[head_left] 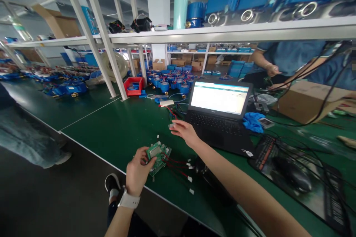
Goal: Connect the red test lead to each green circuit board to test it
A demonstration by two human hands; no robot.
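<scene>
The left hand (140, 164) is pinching one LCD circuit board (155, 151), thumb and fingers closed on its sides, over at least one more circuit board (156, 169) close to the near edge of the green work surface (111, 129). The right hand (185, 131) is holding one small pale piece (170, 126), too small to identify, its thumb and fingertips almost meeting. At least four white connectors (190, 179) are lying beside the boards, also toward that near edge, while one laptop (219, 98) is standing open farther from it
</scene>
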